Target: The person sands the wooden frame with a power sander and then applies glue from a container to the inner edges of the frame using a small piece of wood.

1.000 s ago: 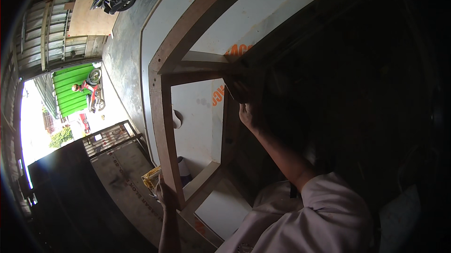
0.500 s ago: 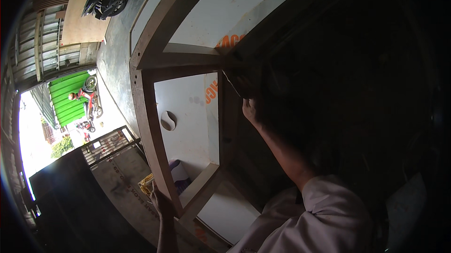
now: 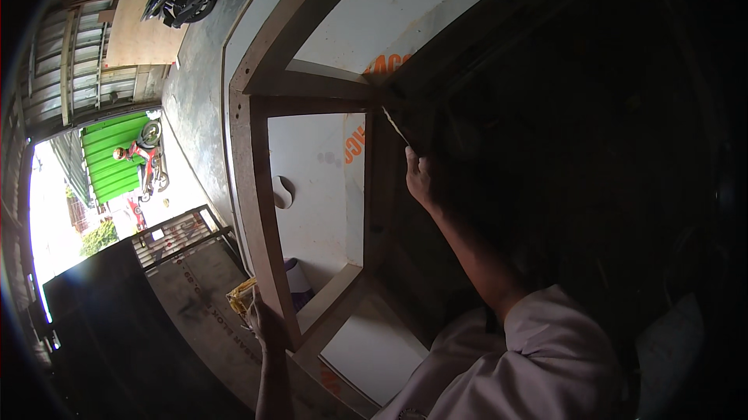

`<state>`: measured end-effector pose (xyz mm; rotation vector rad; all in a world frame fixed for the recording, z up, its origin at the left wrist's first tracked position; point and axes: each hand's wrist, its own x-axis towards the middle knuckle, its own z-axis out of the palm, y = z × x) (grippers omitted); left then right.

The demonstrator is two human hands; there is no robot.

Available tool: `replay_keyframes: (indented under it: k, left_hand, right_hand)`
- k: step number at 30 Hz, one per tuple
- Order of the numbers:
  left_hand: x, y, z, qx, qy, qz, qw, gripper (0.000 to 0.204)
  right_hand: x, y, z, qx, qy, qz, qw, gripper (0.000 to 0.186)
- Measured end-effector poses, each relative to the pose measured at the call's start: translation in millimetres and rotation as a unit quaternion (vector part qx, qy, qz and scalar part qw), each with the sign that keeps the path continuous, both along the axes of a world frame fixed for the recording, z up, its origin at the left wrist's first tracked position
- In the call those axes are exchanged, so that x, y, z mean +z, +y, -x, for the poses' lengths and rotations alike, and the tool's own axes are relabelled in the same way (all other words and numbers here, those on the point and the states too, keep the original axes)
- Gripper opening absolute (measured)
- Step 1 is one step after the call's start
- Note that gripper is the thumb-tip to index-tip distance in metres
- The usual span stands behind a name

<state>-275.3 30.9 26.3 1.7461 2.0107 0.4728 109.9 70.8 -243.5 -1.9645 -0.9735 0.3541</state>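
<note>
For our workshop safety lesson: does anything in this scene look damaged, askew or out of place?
Nothing stands out as damaged or spilled. The wooden frame looks intact, its bent edges coming from the fisheye lens. The left hand grips its lower end, and the right hand holds a thin strip at its dark side.

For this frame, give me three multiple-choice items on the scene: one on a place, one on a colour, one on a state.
1. Where is the left hand?
A. on the lower part of the wooden frame
B. on the motorbike
C. out of view

2. What colour is the sleeve on the right arm?
A. red
B. white
C. green

3. How is the right hand?
A. flat and empty
B. raised, gripping a thin pale strip
C. resting in the lap

Key: 1 A, its fingers wrap the frame's left rail near the bottom; 2 B, the cloth shows white; 3 B, the strip runs up from the closed hand.
</note>
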Motion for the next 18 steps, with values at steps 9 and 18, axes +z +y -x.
replay_keyframes:
  k: [9, 18]
  left_hand:
    - [14.0, 7.7, -71.0, 0.141, -0.119, 0.024, 0.983, 0.056]
    - [24.7, 8.9, -80.3, 0.096, -0.037, 0.034, 0.994, 0.061]
  right_hand:
    - [18.2, 50.6, -19.7, 0.067, 0.296, 0.121, 0.945, 0.034]
    - [75.2, 46.1, 24.9, 0.171, -0.343, 0.053, 0.922, 0.014]
